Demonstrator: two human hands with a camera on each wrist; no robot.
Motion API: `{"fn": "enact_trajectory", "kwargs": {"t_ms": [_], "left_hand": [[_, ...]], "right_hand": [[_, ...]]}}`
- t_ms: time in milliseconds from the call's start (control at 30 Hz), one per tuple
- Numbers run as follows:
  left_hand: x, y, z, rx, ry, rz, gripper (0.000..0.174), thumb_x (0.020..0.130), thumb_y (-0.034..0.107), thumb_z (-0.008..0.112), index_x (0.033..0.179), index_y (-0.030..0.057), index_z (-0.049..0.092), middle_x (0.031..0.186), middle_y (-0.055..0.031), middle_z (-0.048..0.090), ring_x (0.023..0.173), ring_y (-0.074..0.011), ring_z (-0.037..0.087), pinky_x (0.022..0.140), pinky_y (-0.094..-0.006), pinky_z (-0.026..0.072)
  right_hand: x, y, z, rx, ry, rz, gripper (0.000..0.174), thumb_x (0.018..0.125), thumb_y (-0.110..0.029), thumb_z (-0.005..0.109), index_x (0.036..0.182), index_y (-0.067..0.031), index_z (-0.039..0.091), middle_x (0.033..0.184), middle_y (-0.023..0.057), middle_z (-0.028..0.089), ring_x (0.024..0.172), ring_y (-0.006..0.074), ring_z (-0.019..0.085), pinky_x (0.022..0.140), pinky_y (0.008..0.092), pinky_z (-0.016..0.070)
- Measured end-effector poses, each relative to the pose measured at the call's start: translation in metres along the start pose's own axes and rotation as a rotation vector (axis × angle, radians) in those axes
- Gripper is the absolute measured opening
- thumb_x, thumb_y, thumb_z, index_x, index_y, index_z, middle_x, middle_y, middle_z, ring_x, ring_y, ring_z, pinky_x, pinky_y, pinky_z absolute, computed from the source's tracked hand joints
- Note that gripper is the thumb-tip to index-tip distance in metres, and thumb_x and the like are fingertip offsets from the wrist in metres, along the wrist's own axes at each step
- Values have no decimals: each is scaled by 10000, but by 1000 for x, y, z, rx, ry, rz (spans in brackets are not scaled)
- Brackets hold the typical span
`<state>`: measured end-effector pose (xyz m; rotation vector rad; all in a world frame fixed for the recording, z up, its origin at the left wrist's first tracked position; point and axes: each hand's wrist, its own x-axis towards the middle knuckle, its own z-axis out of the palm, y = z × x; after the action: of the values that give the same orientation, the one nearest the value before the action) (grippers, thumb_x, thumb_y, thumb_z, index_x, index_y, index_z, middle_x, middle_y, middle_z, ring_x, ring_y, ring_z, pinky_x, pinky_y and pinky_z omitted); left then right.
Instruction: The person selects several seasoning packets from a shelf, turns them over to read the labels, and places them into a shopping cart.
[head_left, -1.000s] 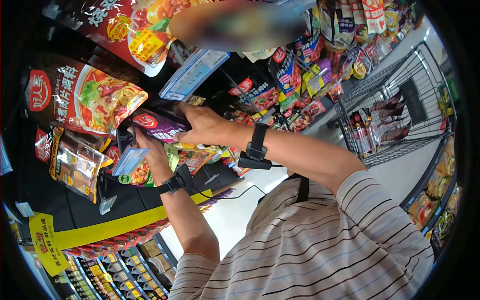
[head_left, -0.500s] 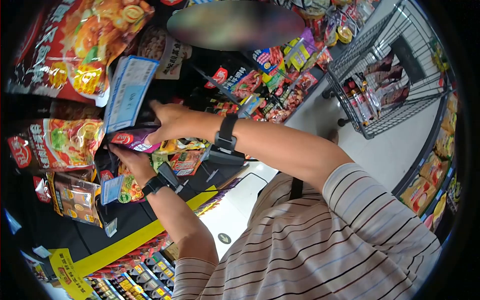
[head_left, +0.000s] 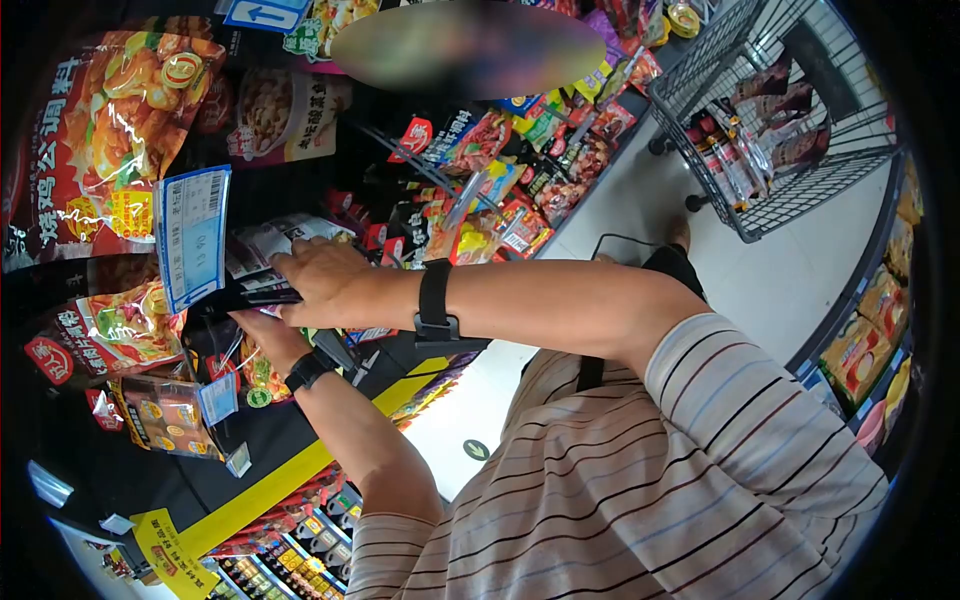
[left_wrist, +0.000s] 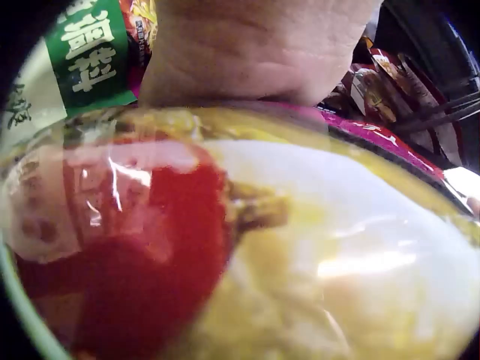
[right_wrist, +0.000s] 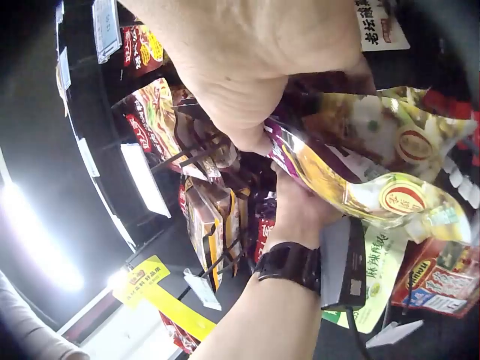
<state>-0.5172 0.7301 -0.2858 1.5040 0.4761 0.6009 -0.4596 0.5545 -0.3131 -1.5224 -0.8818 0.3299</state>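
Observation:
My right hand [head_left: 330, 285] grips the edge of a purple-and-yellow seasoning packet [right_wrist: 330, 178] on the shelf's hooks. Its thumb lies along the packet's near side, and its fingers reach over a greyish packet [head_left: 275, 243] behind. Below it, my left hand [head_left: 268, 335] reaches in under the same packet, its fingers hidden behind it. Up close in the left wrist view, a glossy packet face [left_wrist: 300, 225] in red, white and yellow fills the lower part, the heel of my left hand [left_wrist: 255, 52] above it.
Price tags [head_left: 193, 240] stick out in front of the hooks. Red seasoning packets [head_left: 130, 150] hang to the left, and a brown one [head_left: 165, 415] lower down. A wire shopping cart [head_left: 770, 120] with several items stands in the aisle on the right. A yellow strip [head_left: 270, 490] edges the shelf.
The head view has shifted, with shelf and cart sitting differently. My right hand has moved over the packets, the purple front is mostly turned from the head view, and a greyish packet shows.

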Motion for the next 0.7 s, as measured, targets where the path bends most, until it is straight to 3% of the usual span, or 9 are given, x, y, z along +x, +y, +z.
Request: {"fn": "enact_trajectory", "kwargs": {"t_ms": [100, 133, 267, 400, 467, 567, 700], "left_hand": [[15, -6, -11, -19, 19, 25, 769, 968, 676, 367, 1478, 101, 392, 1436, -123, 498, 1289, -304, 502, 1101, -463, 394], [19, -7, -14, -102, 23, -12, 800, 957, 705, 341, 1478, 100, 387, 1448, -124, 484, 1295, -308, 497, 1099, -471, 398], [17, -14, -23, -103, 29, 71, 792, 969, 699, 308, 1479, 98, 375, 1460, -118, 471, 1313, -308, 485, 1110, -473, 392], [14, -15, -27, -39, 91, 119, 737, 993, 649, 326, 1473, 94, 379, 1459, -123, 468, 1305, -303, 492, 1111, -465, 397], [1, -3, -12, -97, 135, 79, 707, 1017, 606, 327, 1467, 62, 373, 1459, -105, 452, 1304, -256, 478, 1126, -430, 369], [-5, 3, -9, -146, 183, 65, 654, 1023, 575, 368, 1426, 64, 430, 1381, -96, 523, 1246, -230, 530, 1093, -409, 404], [-16, 6, -19, -182, 143, 25, 628, 1024, 548, 400, 1427, 69, 433, 1373, -98, 552, 1216, -232, 570, 1057, -412, 444]], "right_hand": [[-3, 0, -7, 25, 62, 9, 764, 806, -388, 713, 1357, 65, 440, 1147, 290, 619, 1111, 411, 596, 943, 468, 480], [-4, -2, -9, 6, 104, 4, 812, 811, -352, 720, 1377, 106, 360, 1109, 313, 628, 1056, 425, 623, 904, 459, 503], [-8, -8, -18, -6, 27, 43, 838, 809, -314, 727, 1392, 118, 308, 1060, 332, 630, 1008, 430, 641, 853, 465, 522], [-5, 9, 1, -54, 159, -100, 745, 807, -287, 720, 1364, 88, 397, 1097, 296, 638, 1045, 421, 632, 903, 458, 502], [3, 18, 10, -53, 287, -208, 661, 816, -283, 704, 1334, 57, 475, 1122, 266, 644, 1061, 414, 628, 935, 452, 488], [10, 19, -4, 54, 8, -106, 525, 843, -292, 666, 1273, -4, 580, 1146, 225, 653, 1084, 393, 622, 980, 440, 464], [11, 7, -7, -5, 64, -35, 403, 880, -309, 620, 1164, -26, 660, 1014, 234, 689, 1005, 391, 654, 892, 451, 510]]}}
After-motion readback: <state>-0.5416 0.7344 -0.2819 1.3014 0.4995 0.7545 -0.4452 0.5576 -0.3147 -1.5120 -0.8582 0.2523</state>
